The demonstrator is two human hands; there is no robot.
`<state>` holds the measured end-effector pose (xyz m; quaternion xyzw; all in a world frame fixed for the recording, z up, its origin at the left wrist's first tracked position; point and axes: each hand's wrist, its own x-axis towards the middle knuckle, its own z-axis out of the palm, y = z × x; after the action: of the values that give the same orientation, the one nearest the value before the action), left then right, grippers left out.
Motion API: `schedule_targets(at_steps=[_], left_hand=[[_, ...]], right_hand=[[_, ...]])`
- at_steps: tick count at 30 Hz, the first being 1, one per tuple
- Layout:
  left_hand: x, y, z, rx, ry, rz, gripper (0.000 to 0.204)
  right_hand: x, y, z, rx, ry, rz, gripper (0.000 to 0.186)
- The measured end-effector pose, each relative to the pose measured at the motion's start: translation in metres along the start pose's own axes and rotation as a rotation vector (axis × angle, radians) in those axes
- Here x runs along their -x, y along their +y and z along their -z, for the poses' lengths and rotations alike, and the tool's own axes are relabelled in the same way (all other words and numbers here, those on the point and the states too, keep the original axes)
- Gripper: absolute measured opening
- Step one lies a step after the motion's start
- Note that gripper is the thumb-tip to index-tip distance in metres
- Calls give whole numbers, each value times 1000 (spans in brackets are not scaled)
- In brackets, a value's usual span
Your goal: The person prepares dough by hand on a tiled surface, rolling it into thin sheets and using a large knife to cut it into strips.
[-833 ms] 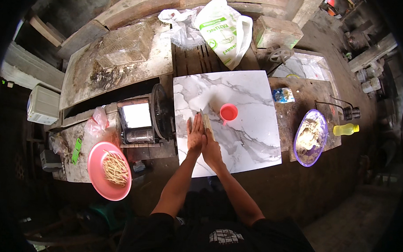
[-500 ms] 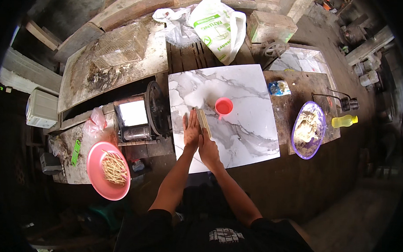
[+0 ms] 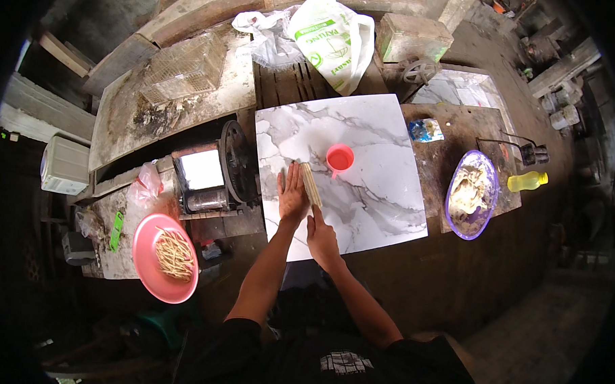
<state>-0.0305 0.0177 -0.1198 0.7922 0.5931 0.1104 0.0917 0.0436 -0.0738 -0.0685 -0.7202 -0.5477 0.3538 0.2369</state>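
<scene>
On the white marbled board (image 3: pixel 381 215) lies a long, narrow bundle of pale strips (image 3: pixel 310 184), lined lengthwise, probably dough. My left hand (image 3: pixel 293 195) rests flat along the bundle's left side, fingers stretched forward. At the near end of the bundle, my right hand (image 3: pixel 323 241) is closed with its fingers against that end; its grip is partly hidden. A red cup with a handle (image 3: pixel 340 158) stands on the board, right of the bundle and touched by neither hand.
At left, a pink basin (image 3: pixel 143 254) holds thin pale sticks, beside a hand-cranked roller machine (image 3: pixel 205 200). To the right sit a purple basin (image 3: pixel 492 192) of pale dough, a yellow bottle (image 3: pixel 528 181) and a blue-white packet (image 3: pixel 426 130). A white-green bag (image 3: pixel 339 47) lies behind the board.
My right hand has slid slightly toward me and to the right along the bundle, baring more of its near end. My left hand stays flat in nearly the same place.
</scene>
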Motion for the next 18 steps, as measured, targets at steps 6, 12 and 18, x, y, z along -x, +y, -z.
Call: schedule_targets(at_steps=[6,12,18], left_hand=[[0,-2,-7,10,62,-9,57],[-1,-5,-13,-11,88,-19,53],[-1,-12,-11,194,153,-41,44]], right_hand=[[12,5,3,-13,12,27,38],[21,17,-5,-78,74,84,36],[20,20,-5,-171,105,95,32]])
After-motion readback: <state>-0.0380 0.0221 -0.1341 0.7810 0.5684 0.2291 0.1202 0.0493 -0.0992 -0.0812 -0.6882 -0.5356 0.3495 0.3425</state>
